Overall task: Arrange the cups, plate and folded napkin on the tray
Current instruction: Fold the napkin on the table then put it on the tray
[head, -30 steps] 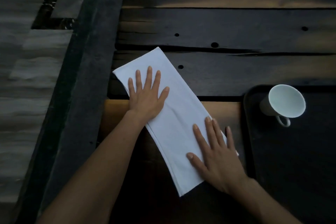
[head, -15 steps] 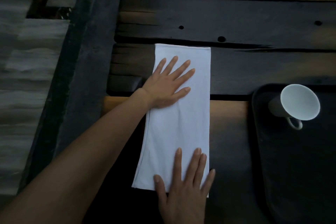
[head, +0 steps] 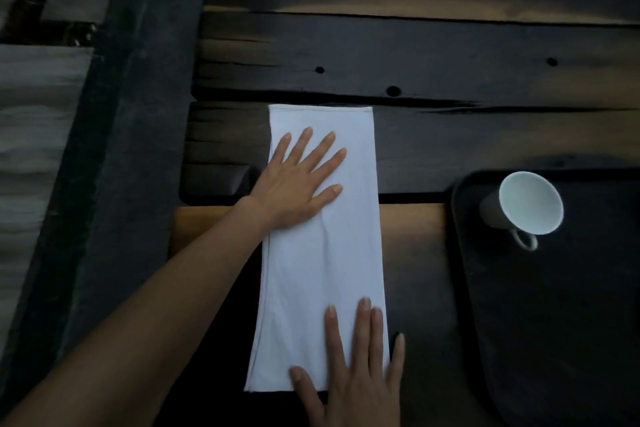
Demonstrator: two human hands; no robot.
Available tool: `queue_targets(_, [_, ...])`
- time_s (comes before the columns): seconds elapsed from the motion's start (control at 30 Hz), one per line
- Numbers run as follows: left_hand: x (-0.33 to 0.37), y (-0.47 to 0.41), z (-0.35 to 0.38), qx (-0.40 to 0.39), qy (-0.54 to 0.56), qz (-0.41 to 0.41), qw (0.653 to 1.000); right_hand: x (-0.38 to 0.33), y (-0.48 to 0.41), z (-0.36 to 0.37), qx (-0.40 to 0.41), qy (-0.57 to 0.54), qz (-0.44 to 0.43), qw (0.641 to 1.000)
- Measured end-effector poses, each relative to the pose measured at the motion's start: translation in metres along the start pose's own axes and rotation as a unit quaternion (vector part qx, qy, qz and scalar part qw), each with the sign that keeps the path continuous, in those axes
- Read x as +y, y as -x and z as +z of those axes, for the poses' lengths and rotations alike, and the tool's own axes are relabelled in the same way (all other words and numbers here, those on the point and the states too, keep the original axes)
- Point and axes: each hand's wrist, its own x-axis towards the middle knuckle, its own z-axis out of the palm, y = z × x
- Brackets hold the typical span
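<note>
With both hands flat, left hand and right hand, we press the napkin evenly before folding again.

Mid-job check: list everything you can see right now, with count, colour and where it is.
napkin: one, white, folded into a long strip, flat on the table left of the tray
tray: one, black, right side, partly out of view
cup: one, white, on the tray's far left corner, handle towards the person
table: one, dark wooden planks, under everything
grey surface: left edge of view, beside the table; cannot tell what it is
left hand: flat, fingers spread, pressing the napkin's far half
right hand: flat, fingers straight, pressing the napkin's near right corner
</note>
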Motion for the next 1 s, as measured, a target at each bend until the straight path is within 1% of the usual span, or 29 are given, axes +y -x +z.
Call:
queue_targets(0.13, [-0.001, 0.001, -0.005, -0.017, 0.012, 0.006, 1.000, 0.001, -0.002, -0.005, 0.010, 0.003, -0.010, 1.000])
queue_targets(0.2, [-0.001, 0.000, -0.007, -0.010, 0.011, -0.017, 1.000, -0.001, -0.006, -0.011, 0.013, -0.016, -0.009, 1.000])
queue_targets(0.23, [-0.001, 0.001, -0.010, 0.008, 0.010, -0.043, 0.999, -0.001, -0.011, -0.015, 0.021, -0.037, -0.009, 0.999])
queue_targets(0.3, [-0.005, 0.002, -0.017, 0.069, 0.034, -0.118, 0.990, 0.004, -0.033, -0.023, 0.053, -0.096, -0.011, 0.994])
queue_targets(0.37, [-0.013, 0.005, -0.024, 0.120, 0.086, -0.204, 0.968, 0.017, -0.071, -0.032, 0.082, -0.149, -0.004, 0.985])
queue_targets(0.4, [-0.018, 0.005, -0.028, 0.135, 0.122, -0.246, 0.952, 0.024, -0.095, -0.039, 0.081, -0.171, 0.012, 0.982])
queue_targets(0.47, [-0.028, 0.003, -0.034, 0.156, 0.213, -0.325, 0.908, 0.033, -0.147, -0.053, 0.047, -0.212, 0.046, 0.975])
queue_targets(0.53, [-0.038, -0.003, -0.040, 0.167, 0.285, -0.379, 0.864, 0.038, -0.199, -0.064, 0.031, -0.250, 0.081, 0.964])
queue_targets(0.6, [-0.044, -0.011, -0.044, 0.166, 0.315, -0.411, 0.839, 0.040, -0.246, -0.073, 0.011, -0.279, 0.114, 0.953])
queue_targets(0.67, [-0.048, -0.022, -0.050, 0.157, 0.337, -0.437, 0.819, 0.038, -0.286, -0.079, -0.029, -0.279, 0.131, 0.951])
queue_targets(0.77, [-0.051, -0.036, -0.052, 0.141, 0.362, -0.451, 0.803, 0.031, -0.327, -0.087, -0.079, -0.293, 0.164, 0.939])
queue_targets(0.9, [-0.054, -0.048, -0.052, 0.117, 0.386, -0.472, 0.784, 0.031, -0.356, -0.094, -0.101, -0.318, 0.197, 0.922])
queue_targets(1.0, [-0.055, -0.051, -0.056, 0.105, 0.393, -0.479, 0.778, 0.036, -0.370, -0.098, -0.132, -0.343, 0.198, 0.909])
